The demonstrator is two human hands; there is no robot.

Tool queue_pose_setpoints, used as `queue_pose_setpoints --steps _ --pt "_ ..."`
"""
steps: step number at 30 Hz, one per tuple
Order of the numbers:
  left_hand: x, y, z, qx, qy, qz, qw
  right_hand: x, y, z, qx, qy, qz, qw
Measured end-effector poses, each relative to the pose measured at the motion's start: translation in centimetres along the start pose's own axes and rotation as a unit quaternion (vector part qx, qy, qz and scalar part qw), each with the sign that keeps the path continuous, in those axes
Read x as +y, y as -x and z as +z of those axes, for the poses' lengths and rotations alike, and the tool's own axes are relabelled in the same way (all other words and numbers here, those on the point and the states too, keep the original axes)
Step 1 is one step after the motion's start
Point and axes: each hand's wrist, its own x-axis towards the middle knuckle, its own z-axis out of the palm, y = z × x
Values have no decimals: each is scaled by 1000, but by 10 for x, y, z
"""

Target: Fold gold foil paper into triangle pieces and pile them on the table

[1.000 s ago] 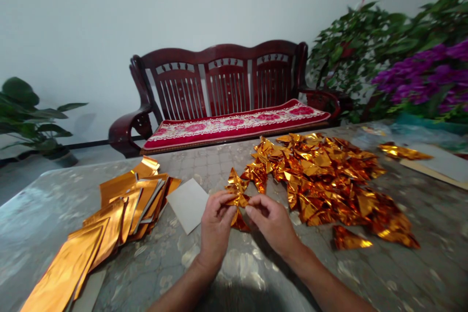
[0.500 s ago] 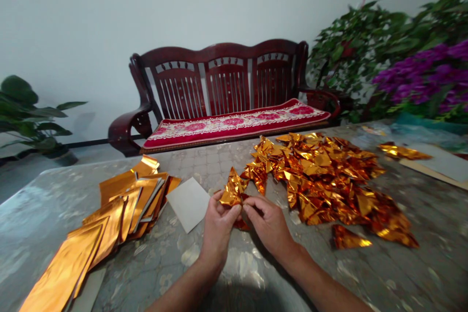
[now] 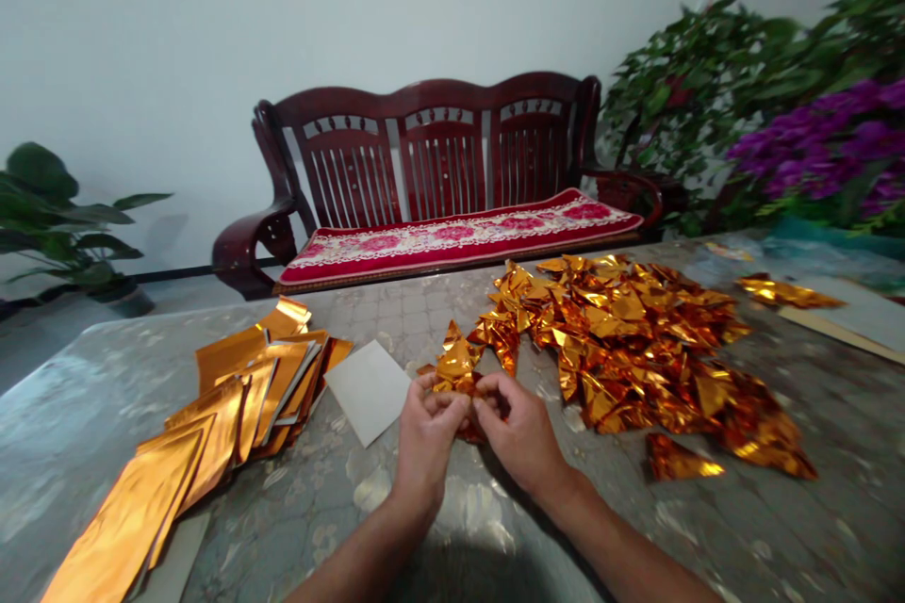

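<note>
Between both hands is a folded piece of gold foil paper (image 3: 456, 360), its pointed tip rising above the fingers and its lower part partly hidden. My left hand (image 3: 430, 424) pinches it from the left, thumb against fingers. From the right, my right hand (image 3: 516, 424) grips its near edge, with the thumb close to the other thumb. Just right of the hands lies a heap of folded gold foil pieces (image 3: 629, 339). A pale square sheet (image 3: 369, 393) rests left of my left hand.
A fanned stack of flat gold foil sheets (image 3: 233, 410) covers the left of the table (image 3: 297, 546). One folded piece (image 3: 682, 459) sits apart near the heap. Behind stand a wooden bench (image 3: 438, 151), a potted plant (image 3: 91, 245) and purple flowers (image 3: 820, 146).
My fingers have shifted slightly on the foil, the right hand closing in toward the left thumb. The whole scene has slid a little to the right in view.
</note>
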Motion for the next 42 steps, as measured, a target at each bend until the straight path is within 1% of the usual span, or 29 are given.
queue_pose_setpoints --steps 3,7,13,19,22,28,32,42 --pt "-1 0 0 -8 2 15 1000 0 0 2 0 -10 7 1000" --pt "-3 -2 -1 -27 26 19 999 3 -1 1 -16 -17 13 1000" --pt "-4 -5 -3 -12 22 17 1000 8 -4 -3 -39 43 -39 998" --pt "-3 -4 -2 -21 21 3 1000 5 -5 -6 -53 64 -40 996" --pt "-3 -3 -2 -22 28 0 999 4 -4 -5 -42 50 -30 997" --pt "-9 -3 -1 -16 39 16 999 5 -2 5 -8 -48 13 999" --pt "-12 -4 -1 -24 34 15 999 6 -1 7 16 -44 5 999" --pt "-6 -3 -2 -53 47 12 997 4 -3 6 -3 -28 -7 1000"
